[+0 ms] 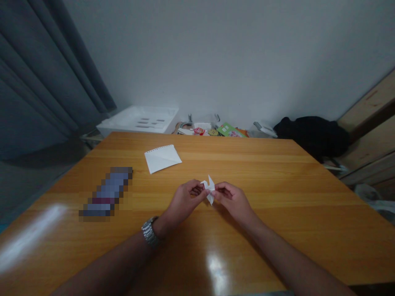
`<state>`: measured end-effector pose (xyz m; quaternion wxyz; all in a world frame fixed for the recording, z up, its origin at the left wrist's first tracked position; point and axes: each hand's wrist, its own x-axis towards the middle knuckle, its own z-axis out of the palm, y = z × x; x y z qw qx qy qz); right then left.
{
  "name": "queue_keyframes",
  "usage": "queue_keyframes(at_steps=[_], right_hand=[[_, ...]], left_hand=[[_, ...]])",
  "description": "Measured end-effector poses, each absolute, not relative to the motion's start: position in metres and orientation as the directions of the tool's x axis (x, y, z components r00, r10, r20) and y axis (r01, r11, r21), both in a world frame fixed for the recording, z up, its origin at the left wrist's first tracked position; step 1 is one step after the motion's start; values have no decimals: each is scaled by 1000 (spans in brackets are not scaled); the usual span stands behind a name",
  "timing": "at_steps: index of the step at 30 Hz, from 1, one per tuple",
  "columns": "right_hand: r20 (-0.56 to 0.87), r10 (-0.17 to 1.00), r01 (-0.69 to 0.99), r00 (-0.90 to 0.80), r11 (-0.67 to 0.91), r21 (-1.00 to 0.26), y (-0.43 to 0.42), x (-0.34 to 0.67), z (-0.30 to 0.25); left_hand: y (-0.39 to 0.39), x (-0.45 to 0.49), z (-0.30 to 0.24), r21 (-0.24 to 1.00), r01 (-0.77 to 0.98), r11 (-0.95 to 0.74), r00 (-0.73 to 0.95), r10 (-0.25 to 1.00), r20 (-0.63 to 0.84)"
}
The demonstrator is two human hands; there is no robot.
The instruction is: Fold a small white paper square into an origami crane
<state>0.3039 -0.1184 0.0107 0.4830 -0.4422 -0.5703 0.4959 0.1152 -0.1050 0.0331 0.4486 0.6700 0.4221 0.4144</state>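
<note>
Between my two hands, over the middle of the wooden table point(262, 164), is a small white origami crane point(211, 186) with pointed tips sticking up and down. My left hand point(187, 201) pinches its left side between thumb and fingers. From the other side my right hand point(233, 199) grips it the same way, close to its middle. The fingertips cover part of the folded paper. A metal watch sits on my left wrist. Beyond my left hand lies a white sheet of paper point(163, 158) with a row of punched holes along its top edge.
A pixelated flat object point(108, 191) lies on the table's left side. Behind the far edge stand a white plastic tray point(138, 119), assorted packets with a green booklet point(228, 130), and a black cloth-like heap point(311, 133). A grey curtain hangs at left.
</note>
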Motion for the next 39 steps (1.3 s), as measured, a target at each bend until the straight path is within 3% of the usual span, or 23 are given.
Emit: queue_keyframes(at_steps=[16, 21, 26, 33, 36, 39], right_hand=[[154, 985, -36, -77, 151, -988, -114, 303, 5], [127, 984, 102, -124, 140, -985, -118, 300, 6], [118, 974, 161, -193, 150, -975, -122, 299, 9], [75, 969, -55, -235, 63, -996, -123, 296, 12], [21, 968, -167, -250, -22, -986, -124, 295, 13], [-1, 972, -175, -236, -43, -984, -123, 296, 15]], left_hand=[[-101, 113, 24, 965, 144, -219, 262, 949, 176], [-100, 113, 27, 974, 102, -204, 178, 967, 184], [-102, 113, 25, 959, 149, -239, 200, 957, 208], [-106, 113, 25, 879, 269, -394, 279, 905, 320], [-109, 115, 27, 903, 237, -358, 331, 904, 272], [-109, 115, 27, 910, 211, -358, 341, 899, 274]])
